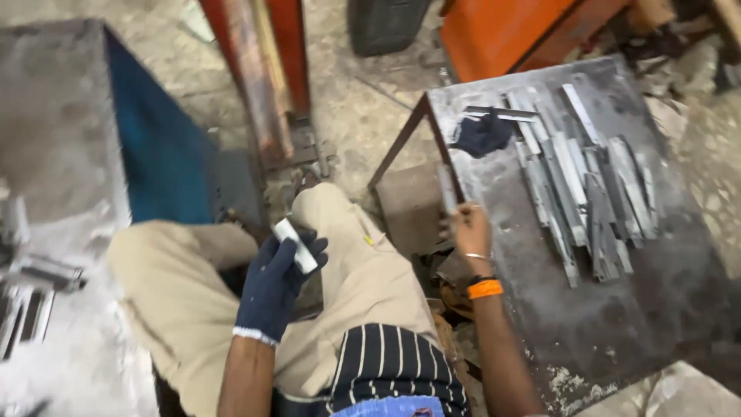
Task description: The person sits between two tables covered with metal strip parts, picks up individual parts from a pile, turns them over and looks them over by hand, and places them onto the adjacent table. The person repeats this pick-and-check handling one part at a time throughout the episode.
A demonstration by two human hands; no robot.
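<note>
This is a metal workshop, rough and well used. A dark steel desk (617,309) with a scuffed, dusty top carries a heap of cut grey metal strips (587,193) and a spare dark work glove (480,133). The concrete floor (347,100) is bare, stained and littered with scraps. A rusty red steel post (262,77) stands bolted to it, with an orange metal frame (509,31) behind. At the left sits a grey and blue metal box (93,123), and beside it lie more metal pieces (31,286) on a dusty surface.
</note>
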